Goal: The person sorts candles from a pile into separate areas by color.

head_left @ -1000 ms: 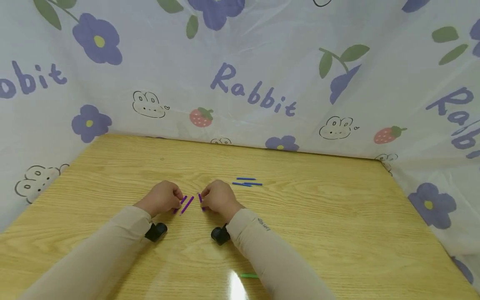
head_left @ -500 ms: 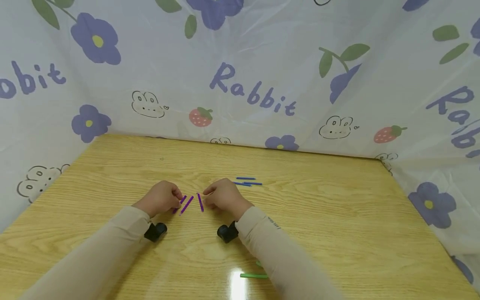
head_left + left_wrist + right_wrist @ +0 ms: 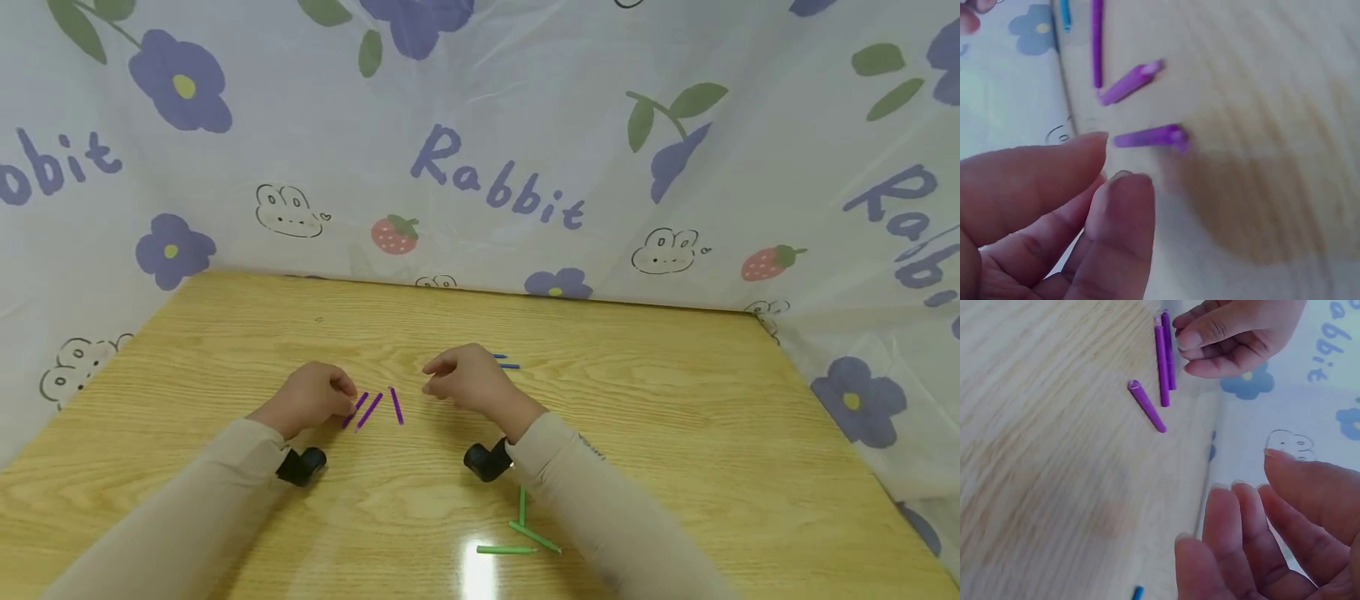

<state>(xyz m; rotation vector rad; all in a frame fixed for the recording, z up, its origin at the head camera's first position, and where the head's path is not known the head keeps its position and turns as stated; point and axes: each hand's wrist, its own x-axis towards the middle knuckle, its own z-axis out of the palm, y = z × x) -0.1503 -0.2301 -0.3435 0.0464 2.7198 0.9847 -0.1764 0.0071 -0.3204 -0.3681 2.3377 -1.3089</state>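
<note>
Three thin purple sticks lie on the wooden table between my hands. Two of them, the left purple stick and the middle purple stick, slant side by side; the right purple stick leans the other way. Beside the left one is my left hand. Its thumb and fingers are bent loosely with a gap between them, and in the left wrist view the nearest purple stick lies just beyond the fingertips. My right hand hovers right of the sticks, fingers apart and holding nothing.
Blue sticks lie behind my right hand, which partly hides them. Near the front, by the right sleeve, are three green sticks. A patterned cloth hangs along the table's back and sides. Each wrist bears a black camera.
My right hand has let go of the right purple stick and moved away to the right, covering some blue sticks. More green sticks show by the sleeve. The left hand has barely moved.
</note>
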